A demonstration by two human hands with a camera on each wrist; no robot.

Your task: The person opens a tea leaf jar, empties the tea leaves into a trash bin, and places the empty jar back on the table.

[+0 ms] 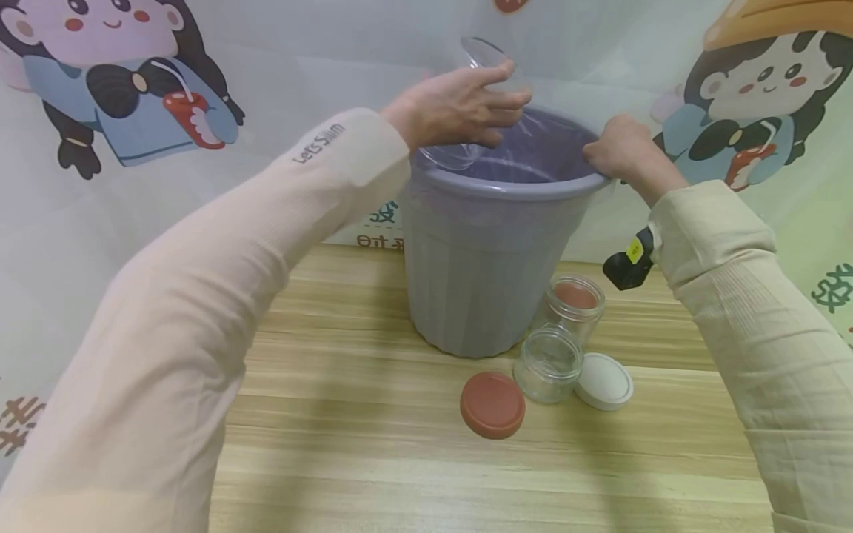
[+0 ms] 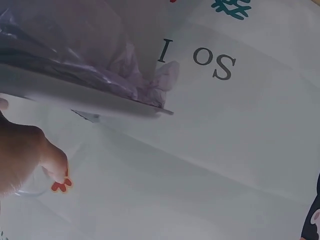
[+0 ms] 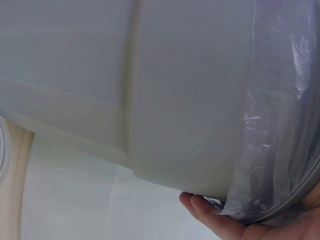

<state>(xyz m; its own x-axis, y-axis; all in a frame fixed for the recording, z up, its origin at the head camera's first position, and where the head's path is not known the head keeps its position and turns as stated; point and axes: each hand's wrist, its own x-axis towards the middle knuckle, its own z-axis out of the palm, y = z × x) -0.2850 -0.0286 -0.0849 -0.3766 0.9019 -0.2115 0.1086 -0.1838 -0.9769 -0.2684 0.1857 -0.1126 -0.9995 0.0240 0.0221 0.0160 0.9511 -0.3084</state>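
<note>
A clear round-rimmed piece is in my left hand, over the left side of a grey ribbed trash bin. The palm hides its middle; one curved edge shows above the fingers, another below. In the left wrist view, the thumb lies along a faint clear curve. A thin purple bin liner lines the bin and folds over its rim. My right hand grips that rim at the right. From the right wrist view, its fingertips press the liner's outer fold to the wall.
Right of the bin's base, two clear glass jars sit close together on the wood-grain table. A red round lid lies in front, a white round lid beside them. Behind hangs a printed pale sheet.
</note>
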